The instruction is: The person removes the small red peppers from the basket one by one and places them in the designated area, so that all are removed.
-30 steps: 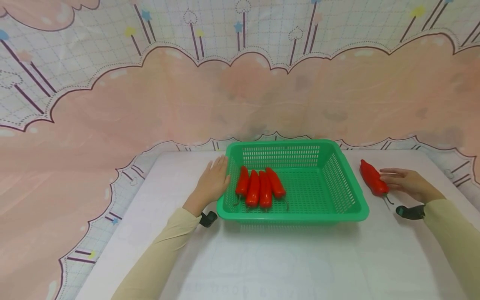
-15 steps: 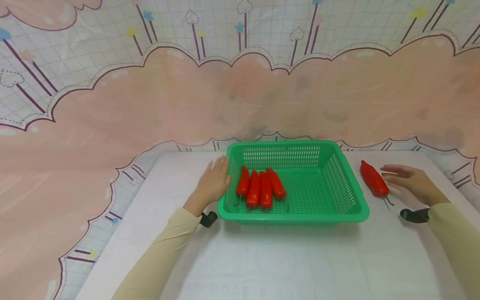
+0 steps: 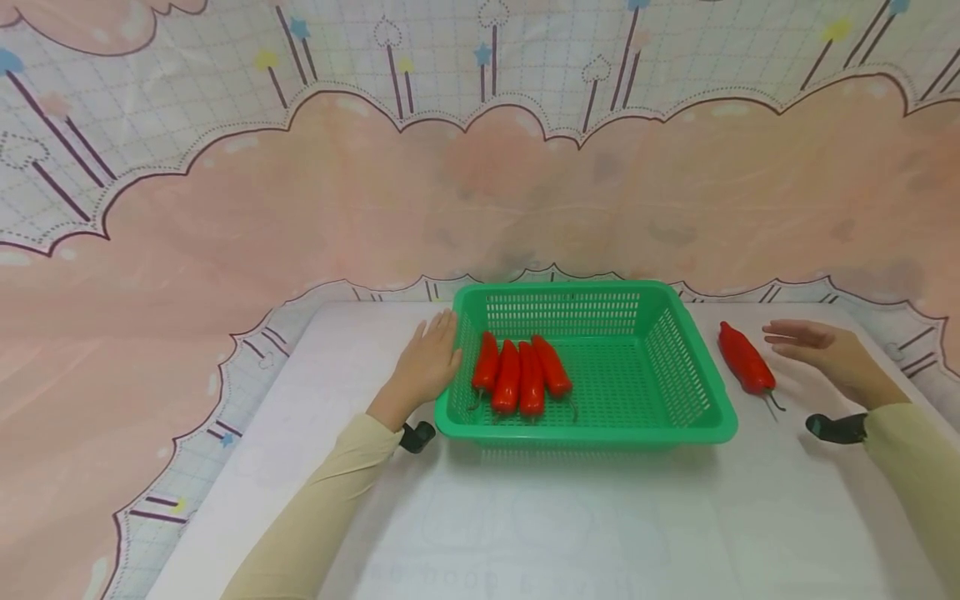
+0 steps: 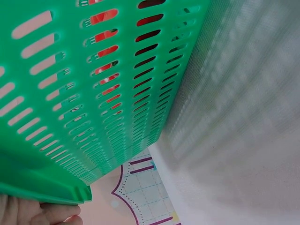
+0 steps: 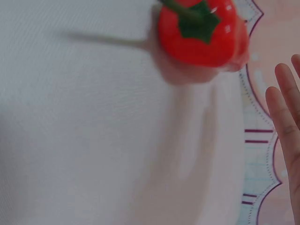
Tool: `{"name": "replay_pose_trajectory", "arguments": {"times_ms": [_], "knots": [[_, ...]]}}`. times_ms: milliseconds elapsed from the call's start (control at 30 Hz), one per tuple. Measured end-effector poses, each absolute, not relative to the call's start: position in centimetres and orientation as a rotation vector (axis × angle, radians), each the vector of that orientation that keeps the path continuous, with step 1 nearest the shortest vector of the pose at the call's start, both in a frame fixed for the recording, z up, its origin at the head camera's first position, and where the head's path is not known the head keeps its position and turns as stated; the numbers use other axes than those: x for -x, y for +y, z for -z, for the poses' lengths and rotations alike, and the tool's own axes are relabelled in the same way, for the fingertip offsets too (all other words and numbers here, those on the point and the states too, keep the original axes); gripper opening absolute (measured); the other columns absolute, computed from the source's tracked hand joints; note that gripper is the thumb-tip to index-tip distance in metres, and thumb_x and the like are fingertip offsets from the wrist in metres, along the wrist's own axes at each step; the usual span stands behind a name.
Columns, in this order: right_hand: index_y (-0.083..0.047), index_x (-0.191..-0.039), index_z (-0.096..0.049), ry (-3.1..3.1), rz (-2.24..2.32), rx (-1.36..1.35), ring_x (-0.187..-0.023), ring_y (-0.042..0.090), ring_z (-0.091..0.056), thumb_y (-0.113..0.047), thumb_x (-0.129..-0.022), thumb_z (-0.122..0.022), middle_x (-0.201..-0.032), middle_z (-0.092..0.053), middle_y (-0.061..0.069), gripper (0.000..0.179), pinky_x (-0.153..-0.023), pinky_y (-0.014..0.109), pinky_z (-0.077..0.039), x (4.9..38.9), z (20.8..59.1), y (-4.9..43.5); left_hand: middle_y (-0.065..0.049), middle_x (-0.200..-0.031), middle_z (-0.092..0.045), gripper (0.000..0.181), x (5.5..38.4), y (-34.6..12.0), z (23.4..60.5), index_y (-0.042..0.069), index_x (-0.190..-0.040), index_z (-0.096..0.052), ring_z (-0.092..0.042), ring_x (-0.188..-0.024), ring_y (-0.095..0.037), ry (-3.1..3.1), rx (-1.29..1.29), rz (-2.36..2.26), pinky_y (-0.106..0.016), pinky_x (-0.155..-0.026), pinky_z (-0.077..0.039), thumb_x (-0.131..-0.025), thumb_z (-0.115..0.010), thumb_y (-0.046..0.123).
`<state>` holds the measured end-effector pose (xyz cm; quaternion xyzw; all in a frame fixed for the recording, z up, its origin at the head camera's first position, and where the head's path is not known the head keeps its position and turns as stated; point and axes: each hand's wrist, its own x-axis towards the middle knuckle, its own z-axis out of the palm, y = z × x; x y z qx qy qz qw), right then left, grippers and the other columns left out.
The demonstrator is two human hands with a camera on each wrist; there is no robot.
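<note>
A green plastic basket (image 3: pixel 585 432) with slotted walls stands on the white table, several red chili peppers (image 3: pixel 507 379) lying side by side in its left part. Against the basket's left rim rests my left hand (image 3: pixel 423 362), fingers straight; its fingertips touch the rim's outer side in the left wrist view. Right of the basket, one red chili pepper (image 3: pixel 746 360) with a dark green stem lies on the table. My right hand (image 3: pixel 828 354) hovers just right of that pepper, fingers extended and apart from it. The right wrist view shows the pepper's stem end (image 5: pixel 199 23) and straight fingers (image 5: pixel 283 112).
The white table (image 3: pixel 555 517) extends in front of the basket. A patterned pink and white cloth (image 3: pixel 525 183) hangs behind it and runs down the left side. Dark wrist cameras (image 3: pixel 836 427) are strapped below both hands.
My right hand has drawn away to the right from the lone pepper, which stays on the table. My left hand and the basket have not moved.
</note>
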<state>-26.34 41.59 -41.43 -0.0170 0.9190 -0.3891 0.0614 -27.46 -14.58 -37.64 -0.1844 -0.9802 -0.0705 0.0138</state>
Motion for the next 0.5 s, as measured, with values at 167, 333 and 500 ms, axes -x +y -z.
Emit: {"name": "replay_pose_trajectory", "arguments": {"times_ms": [167, 333, 500], "knots": [[-0.017, -0.148, -0.031, 2.755, 1.146, 0.075, -0.125, 0.030, -0.038, -0.047, -0.092, -0.053, -0.144, -0.044, -0.005, 0.067, -0.094, 0.073, -0.032, 26.3, 40.3, 41.4, -0.021, -0.155, -0.018, 0.060, 27.4, -14.6, 37.6, -0.006, -0.147, -0.016, -0.018, -0.145, -0.033, -3.060, 0.568, 0.231, -0.047, -0.120, -0.011, -0.099, -0.034, 0.025], [-0.017, -0.147, -0.034, 2.757, 1.146, 0.137, -0.100, -0.019, -0.041, -0.044, -0.092, -0.054, -0.127, -0.049, -0.031, 0.064, -0.095, 0.073, -0.032, 26.2, 39.2, 41.3, -0.021, -0.155, -0.019, 0.060, 27.5, -14.6, 37.6, -0.006, -0.147, -0.016, -0.018, -0.145, -0.033, -3.058, 0.569, 0.225, -0.047, -0.120, -0.012, -0.099, -0.034, 0.025], [-0.015, -0.145, -0.036, 2.757, 1.148, 0.200, -0.094, -0.028, -0.040, -0.039, -0.093, -0.055, -0.113, -0.047, -0.042, 0.061, -0.093, 0.074, -0.030, 26.0, 38.0, 41.0, -0.021, -0.155, -0.019, 0.060, 27.5, -14.6, 37.7, -0.006, -0.147, -0.017, -0.019, -0.145, -0.033, -3.055, 0.573, 0.228, -0.047, -0.120, -0.012, -0.099, -0.035, 0.025]]}}
